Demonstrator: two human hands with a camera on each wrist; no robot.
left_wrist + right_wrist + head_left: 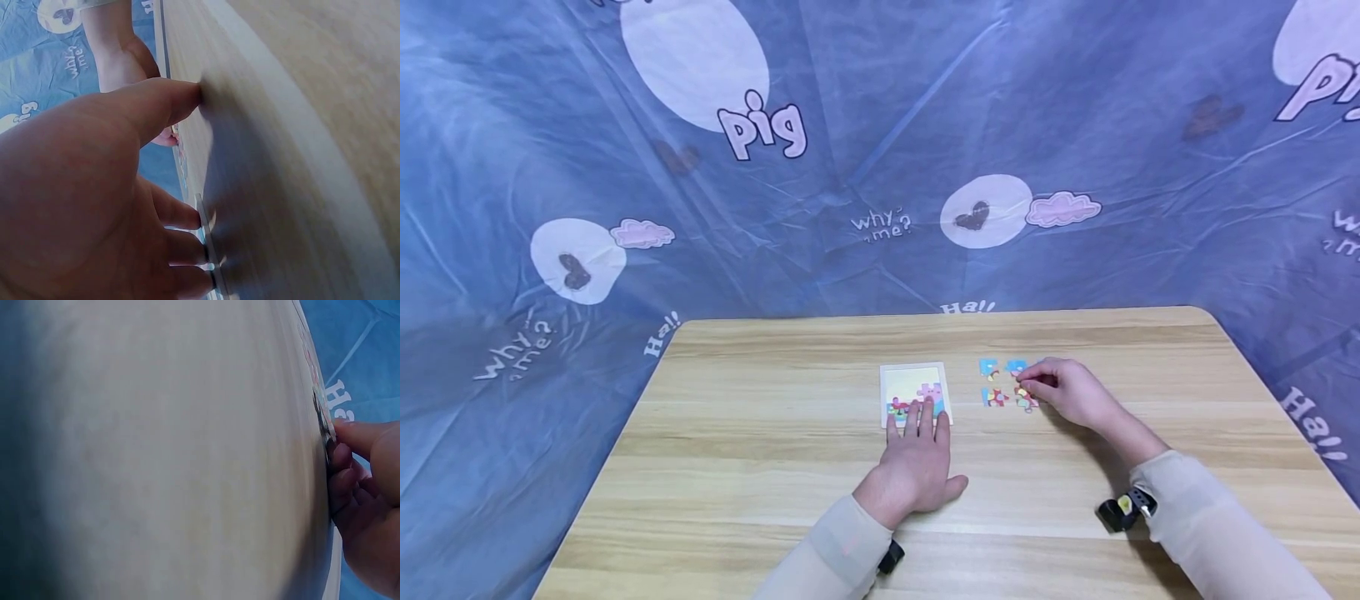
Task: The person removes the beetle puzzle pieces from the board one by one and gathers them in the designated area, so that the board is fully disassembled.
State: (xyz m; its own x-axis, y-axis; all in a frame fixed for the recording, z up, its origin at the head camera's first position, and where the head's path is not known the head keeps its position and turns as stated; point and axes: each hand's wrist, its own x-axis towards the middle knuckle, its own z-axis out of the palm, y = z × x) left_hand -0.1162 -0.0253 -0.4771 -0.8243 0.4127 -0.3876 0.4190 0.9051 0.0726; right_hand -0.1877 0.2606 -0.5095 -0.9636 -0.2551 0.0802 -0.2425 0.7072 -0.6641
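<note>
A small white-framed puzzle board (916, 365) lies on the table, with joined pink and coloured pieces (931, 393) along its right and lower part and a pale bare area above. My left hand (917, 467) rests its straight fingertips on the board's lower edge; the left wrist view shows this hand (81, 187) with its thumb apart. To the right, several loose pieces (988, 368) lie in two rows. Over the right-hand ones, my right hand (1075, 396) has thumb and finger together. In the right wrist view this hand (375, 487) pinches a thin piece (330, 429) at its edge.
The wooden table (760, 467) reaches back to a blue printed cloth (850, 108). A black device (1123, 510) is strapped at the right wrist, and part of another (891, 557) shows by the left sleeve.
</note>
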